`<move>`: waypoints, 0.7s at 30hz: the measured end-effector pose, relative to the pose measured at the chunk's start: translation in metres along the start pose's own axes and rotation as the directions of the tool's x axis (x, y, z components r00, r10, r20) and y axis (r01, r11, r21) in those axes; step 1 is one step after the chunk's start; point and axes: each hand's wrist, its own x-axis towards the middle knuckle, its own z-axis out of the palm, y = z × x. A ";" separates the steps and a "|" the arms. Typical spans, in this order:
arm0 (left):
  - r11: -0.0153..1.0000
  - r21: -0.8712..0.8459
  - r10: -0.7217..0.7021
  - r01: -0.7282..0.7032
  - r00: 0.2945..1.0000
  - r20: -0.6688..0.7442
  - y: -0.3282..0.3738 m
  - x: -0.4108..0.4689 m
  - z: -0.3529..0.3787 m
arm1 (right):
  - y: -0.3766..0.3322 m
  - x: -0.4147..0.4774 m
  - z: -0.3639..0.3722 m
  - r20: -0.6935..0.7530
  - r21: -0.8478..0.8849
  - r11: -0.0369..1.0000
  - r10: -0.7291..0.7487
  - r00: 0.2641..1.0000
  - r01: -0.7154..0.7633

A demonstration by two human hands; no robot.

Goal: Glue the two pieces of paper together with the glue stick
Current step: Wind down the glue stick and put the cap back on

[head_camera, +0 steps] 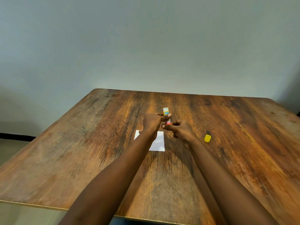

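Note:
A small glue stick (166, 112) with a white top and a yellow and blue label stands upright in the air above the wooden table (81, 159). My left hand (151, 121) grips its middle between thumb and fingers. My right hand (180, 131) pinches its lower end from the right. Its yellow cap (207, 138) is off and lies on the table to the right of my right hand. White paper (158, 142) lies flat under my left wrist, partly hidden by the forearm; I cannot tell one sheet from two.
The table's far edge meets a plain grey wall (146, 46). Its left edge drops to a floor (13, 148) with a dark skirting strip. Bare wood surrounds the paper on all sides.

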 end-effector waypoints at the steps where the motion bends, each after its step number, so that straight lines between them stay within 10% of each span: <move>1: 1.000 -0.020 -0.003 0.003 1.000 0.013 0.000 0.002 -0.001 | 0.000 -0.002 -0.003 0.069 0.051 0.998 0.035 0.997 -0.039; 17: 0.999 -0.028 0.015 -0.014 0.999 0.029 -0.009 -0.001 0.007 | 0.010 -0.001 -0.003 -0.086 -0.057 0.998 -0.038 0.996 0.033; 21: 0.995 -0.093 -0.013 0.021 0.996 0.088 -0.007 0.002 0.003 | 0.009 -0.006 -0.009 0.098 0.074 0.997 -0.006 0.995 -0.001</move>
